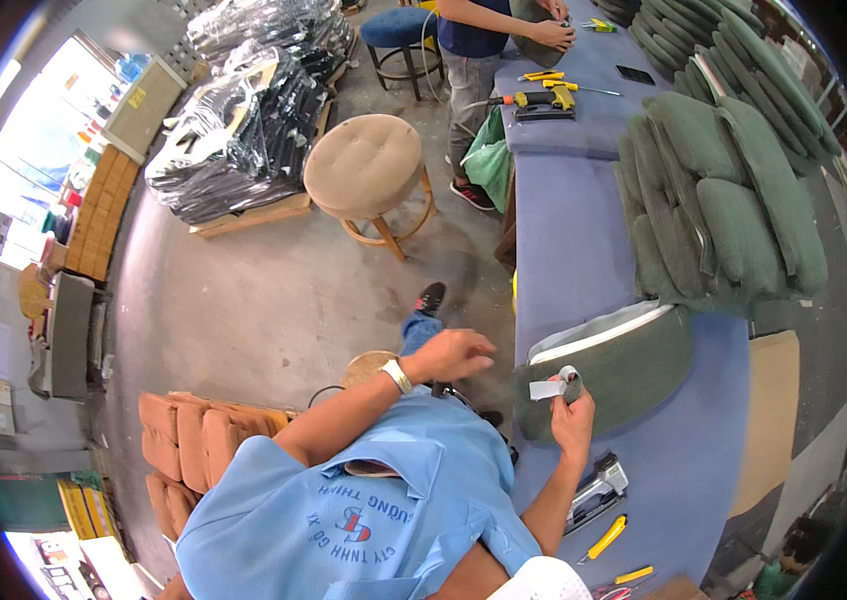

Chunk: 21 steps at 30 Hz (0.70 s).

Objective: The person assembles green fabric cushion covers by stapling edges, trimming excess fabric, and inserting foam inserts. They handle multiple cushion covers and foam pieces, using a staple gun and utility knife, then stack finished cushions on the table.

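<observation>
I pinch a small white tape roll [571, 380] between the thumb and fingers of my right hand [571, 420], its loose end sticking out toward nine o'clock. The roll is over the left part of a dark green cushion [638, 365], which lies on the blue-covered bench [673, 440] at one o'clock from that hand, long axis running from eight to two. My right hand is nearer to both. My left hand [451, 356], fingers loosely bent around nothing I can see, is off the bench's edge, with the roll near three o'clock from it. A staple gun [598, 490] lies at five o'clock from my right hand. At twelve from my left hangs a green plastic bag [489, 165], contents hidden; between ten and eleven, clear film [243, 140] wraps dark pieces on a wooden pallet [253, 217].
</observation>
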Available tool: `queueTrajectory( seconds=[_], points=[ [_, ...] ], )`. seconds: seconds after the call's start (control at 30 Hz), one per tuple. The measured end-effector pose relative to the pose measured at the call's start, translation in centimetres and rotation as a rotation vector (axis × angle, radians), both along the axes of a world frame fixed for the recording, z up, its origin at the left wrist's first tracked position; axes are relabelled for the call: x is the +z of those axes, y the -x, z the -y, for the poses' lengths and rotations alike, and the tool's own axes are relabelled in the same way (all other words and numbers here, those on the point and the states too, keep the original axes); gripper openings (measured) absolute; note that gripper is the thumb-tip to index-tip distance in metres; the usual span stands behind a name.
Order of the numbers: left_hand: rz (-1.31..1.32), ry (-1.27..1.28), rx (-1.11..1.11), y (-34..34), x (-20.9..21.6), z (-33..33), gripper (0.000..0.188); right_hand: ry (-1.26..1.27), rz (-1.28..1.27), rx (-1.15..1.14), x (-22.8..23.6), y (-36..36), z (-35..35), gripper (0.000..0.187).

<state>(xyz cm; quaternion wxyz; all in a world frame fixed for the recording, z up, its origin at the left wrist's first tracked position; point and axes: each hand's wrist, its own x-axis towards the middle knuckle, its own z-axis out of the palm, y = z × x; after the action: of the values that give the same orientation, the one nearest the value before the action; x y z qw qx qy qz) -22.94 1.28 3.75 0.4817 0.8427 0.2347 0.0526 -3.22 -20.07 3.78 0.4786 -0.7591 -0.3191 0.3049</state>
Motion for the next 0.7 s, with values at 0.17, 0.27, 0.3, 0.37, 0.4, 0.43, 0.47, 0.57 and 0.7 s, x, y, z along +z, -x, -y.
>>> queueTrajectory(
  seconds=[0.17,0.27,0.3,0.37,0.4,0.43,0.47,0.57,0.7],
  points=[
    [-0.486,0.028,0.138,10.9,-16.7,-9.9,0.048,0.035,0.006,-0.095,1.2,0.6,-5.8,0.014],
    [-0.571,0.242,0.366,15.7,-23.0,-15.2,0.055,0.061,-0.002,-0.112,1.1,1.9,-12.3,0.014],
    [-0.587,0.258,0.432,16.9,-25.0,-16.6,0.056,0.081,0.032,-0.090,-0.6,2.2,-14.7,0.014],
    [-0.620,0.303,0.551,18.4,-28.1,-19.9,0.057,0.073,0.060,-0.039,-2.0,3.5,-20.4,0.014],
    [-0.620,0.355,0.523,18.6,-29.1,-22.0,0.056,0.096,-0.008,-0.029,-1.8,4.6,-23.0,0.013],
    [-0.624,0.413,0.511,19.4,-29.8,-23.6,0.054,0.121,-0.081,-0.007,-1.5,5.8,-25.8,0.013],
    [-0.621,0.411,0.536,20.4,-30.5,-25.0,0.052,0.131,-0.175,0.020,0.7,7.4,-29.0,0.014],
    [-0.544,0.439,0.643,21.6,-29.1,-30.1,0.045,-0.087,0.211,0.258,3.2,9.8,-36.7,0.012],
    [-0.359,0.565,0.739,24.3,-24.6,-36.3,0.039,0.023,-0.235,0.096,1.8,12.2,-41.7,0.011]
  ],
)
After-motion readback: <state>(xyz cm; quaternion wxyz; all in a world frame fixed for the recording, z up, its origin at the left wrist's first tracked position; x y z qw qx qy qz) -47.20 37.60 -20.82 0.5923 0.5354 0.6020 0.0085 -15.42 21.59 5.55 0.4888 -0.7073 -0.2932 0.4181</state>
